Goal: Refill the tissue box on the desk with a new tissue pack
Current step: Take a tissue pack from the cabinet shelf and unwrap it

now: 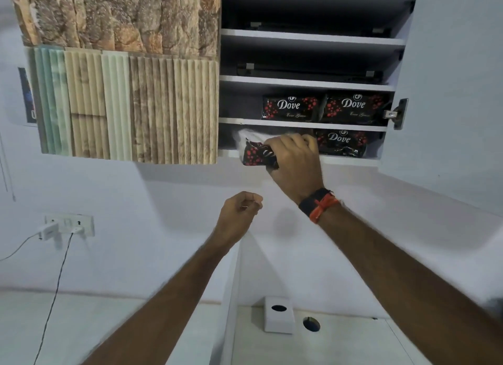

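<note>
My right hand grips a black tissue pack with red dots at the front edge of the lowest shelf of an open wall cabinet. The pack sticks out past the shelf edge, beside some white plastic wrap. My left hand hangs lower, below the cabinet, fingers loosely curled and holding nothing. A white tissue box with an oval slot on top stands on the desk below. Another identical pack lies on the same shelf, and two more lie on the shelf above.
The cabinet door stands open at the right. Textured wall sample panels hang left of the cabinet. A wall socket with two chargers and trailing cables is at lower left. A round cable hole is in the desk top beside the box.
</note>
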A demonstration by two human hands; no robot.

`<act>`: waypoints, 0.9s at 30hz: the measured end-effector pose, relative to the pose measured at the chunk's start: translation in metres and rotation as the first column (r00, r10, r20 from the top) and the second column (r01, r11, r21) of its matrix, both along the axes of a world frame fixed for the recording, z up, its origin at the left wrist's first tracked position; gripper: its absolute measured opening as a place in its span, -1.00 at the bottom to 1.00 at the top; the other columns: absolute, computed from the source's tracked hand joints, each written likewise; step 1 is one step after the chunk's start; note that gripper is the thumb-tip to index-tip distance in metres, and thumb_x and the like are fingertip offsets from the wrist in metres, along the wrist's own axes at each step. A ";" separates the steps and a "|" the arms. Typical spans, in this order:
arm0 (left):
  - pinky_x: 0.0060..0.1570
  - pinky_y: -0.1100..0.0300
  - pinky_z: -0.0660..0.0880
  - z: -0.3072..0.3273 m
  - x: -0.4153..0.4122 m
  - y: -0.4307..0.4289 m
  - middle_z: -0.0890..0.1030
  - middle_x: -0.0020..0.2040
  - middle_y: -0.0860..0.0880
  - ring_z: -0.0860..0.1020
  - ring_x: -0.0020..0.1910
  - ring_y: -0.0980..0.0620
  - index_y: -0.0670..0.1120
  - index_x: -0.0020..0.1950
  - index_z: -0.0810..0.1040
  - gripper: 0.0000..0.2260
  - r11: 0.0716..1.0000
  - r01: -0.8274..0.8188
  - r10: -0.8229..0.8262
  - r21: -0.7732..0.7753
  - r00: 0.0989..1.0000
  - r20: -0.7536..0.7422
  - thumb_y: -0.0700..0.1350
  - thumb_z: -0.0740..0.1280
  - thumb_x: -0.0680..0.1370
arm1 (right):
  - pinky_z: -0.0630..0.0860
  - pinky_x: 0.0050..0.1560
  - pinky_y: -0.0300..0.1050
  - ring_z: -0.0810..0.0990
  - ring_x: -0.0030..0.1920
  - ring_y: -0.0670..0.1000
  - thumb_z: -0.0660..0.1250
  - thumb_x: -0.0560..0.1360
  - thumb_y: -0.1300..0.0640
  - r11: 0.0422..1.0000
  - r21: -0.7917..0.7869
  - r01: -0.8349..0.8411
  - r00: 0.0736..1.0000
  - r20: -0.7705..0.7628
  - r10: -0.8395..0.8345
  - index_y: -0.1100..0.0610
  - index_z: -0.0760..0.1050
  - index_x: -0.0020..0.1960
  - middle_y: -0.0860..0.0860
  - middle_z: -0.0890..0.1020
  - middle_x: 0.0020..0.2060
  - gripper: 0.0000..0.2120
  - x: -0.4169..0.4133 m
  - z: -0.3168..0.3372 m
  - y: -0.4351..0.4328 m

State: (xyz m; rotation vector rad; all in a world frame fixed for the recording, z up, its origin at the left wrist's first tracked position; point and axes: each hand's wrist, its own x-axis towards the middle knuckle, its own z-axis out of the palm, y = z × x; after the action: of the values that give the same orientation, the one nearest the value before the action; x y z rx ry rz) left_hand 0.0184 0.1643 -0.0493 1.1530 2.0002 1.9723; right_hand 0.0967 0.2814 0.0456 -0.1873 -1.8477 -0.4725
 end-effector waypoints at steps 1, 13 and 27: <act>-0.09 0.22 0.55 -0.006 0.008 0.000 0.69 0.02 -0.06 0.62 -0.03 0.03 -0.11 0.09 0.63 -0.83 1.000 0.020 -0.020 0.004 0.999 0.037 -0.16 0.27 0.59 | 0.39 0.13 0.04 0.62 0.02 0.09 0.41 0.38 0.14 0.999 -0.013 -0.050 0.998 -0.049 0.050 0.06 0.62 0.04 -0.03 0.71 -0.08 -0.77 0.010 -0.009 -0.010; 0.30 -0.05 0.44 -0.132 0.100 -0.009 0.62 0.24 -0.13 0.56 0.21 -0.08 -0.12 0.37 0.53 -0.24 0.857 0.086 -0.476 0.509 0.513 0.715 0.44 0.11 0.47 | 0.38 0.14 0.01 0.63 0.08 0.04 0.46 0.29 0.24 0.921 -0.369 -0.127 0.985 0.060 0.160 0.05 0.67 0.05 -0.08 0.72 -0.01 -0.66 0.081 -0.213 -0.023; 0.11 0.00 0.56 -0.258 0.149 -0.012 0.65 0.15 -0.23 0.61 0.14 -0.15 -0.25 0.29 0.56 -0.48 0.973 -0.098 -0.140 0.211 0.480 0.866 -0.07 0.49 0.38 | 0.51 0.23 -0.10 0.57 0.18 -0.03 0.29 0.49 0.29 0.544 -0.830 -0.124 0.805 0.237 0.545 0.07 0.62 0.17 -0.07 0.66 0.16 -0.69 0.167 -0.294 -0.018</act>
State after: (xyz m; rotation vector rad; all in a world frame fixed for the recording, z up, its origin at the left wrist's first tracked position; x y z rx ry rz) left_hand 0.1673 0.1521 -0.3074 0.0173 1.1780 2.1356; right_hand 0.2642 0.2631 -0.2484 -0.2987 -2.4127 0.7083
